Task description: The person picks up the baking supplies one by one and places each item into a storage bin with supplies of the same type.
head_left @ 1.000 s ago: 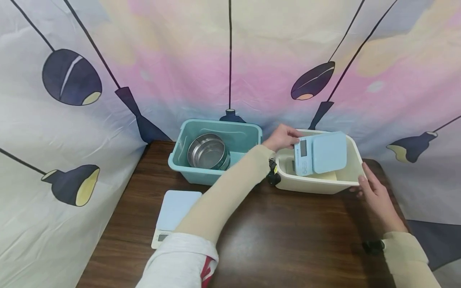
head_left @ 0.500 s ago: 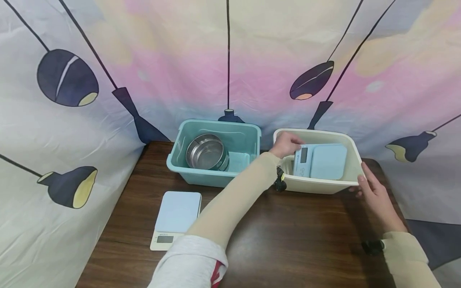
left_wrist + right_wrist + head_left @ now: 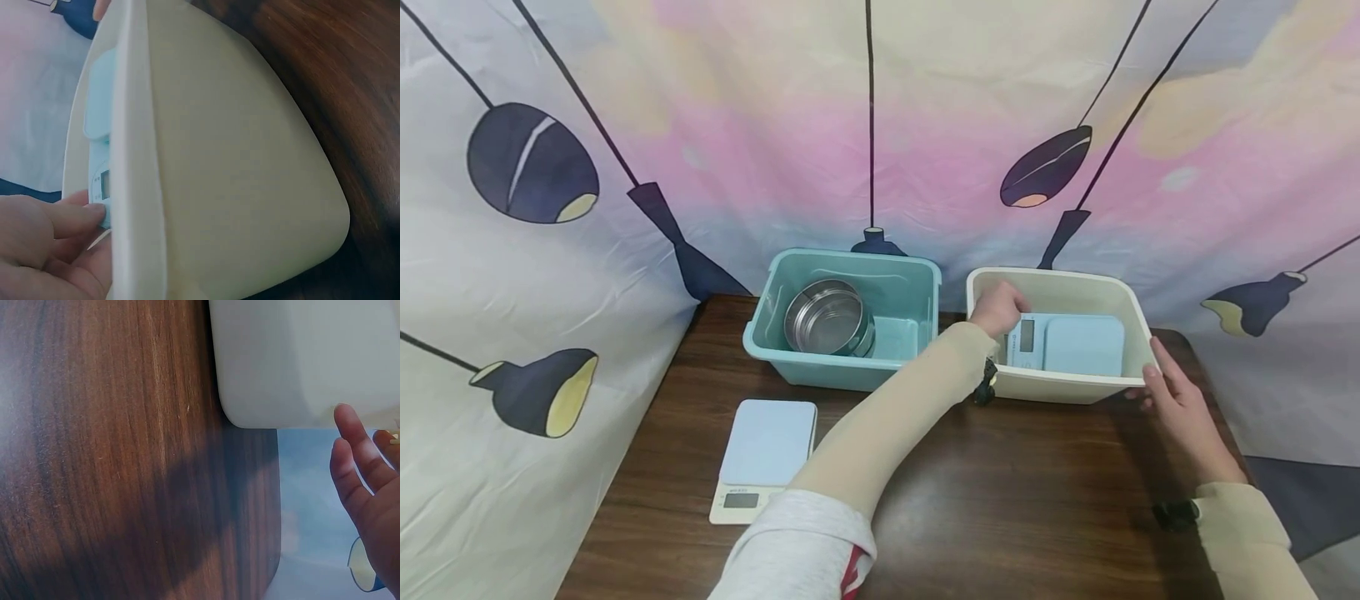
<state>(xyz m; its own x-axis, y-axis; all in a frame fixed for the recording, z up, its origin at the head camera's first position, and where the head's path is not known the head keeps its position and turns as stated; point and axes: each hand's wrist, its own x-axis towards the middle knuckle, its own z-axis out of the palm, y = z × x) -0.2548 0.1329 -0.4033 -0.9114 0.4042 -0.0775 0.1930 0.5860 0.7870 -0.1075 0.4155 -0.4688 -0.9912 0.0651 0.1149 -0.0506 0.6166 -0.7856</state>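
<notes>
A light blue kitchen scale lies low inside the white plastic bin, its display toward the left end. My left hand reaches into that end of the bin. In the left wrist view the thumb and fingers pinch the scale's display edge, partly hidden behind the bin's wall. My right hand holds the bin's right end, thumb at the rim and fingers on the outside. From the right wrist, its fingertips show against the bin's white wall.
Left of the white bin stands a teal bin with round metal sieves in it. A second kitchen scale, white with a pale blue top, lies on the dark wooden table at the front left. A printed cloth hangs behind.
My left hand has lowered the blue scale from a tilt above the rim down into the white bin. My right hand has stayed at the bin's right end.
</notes>
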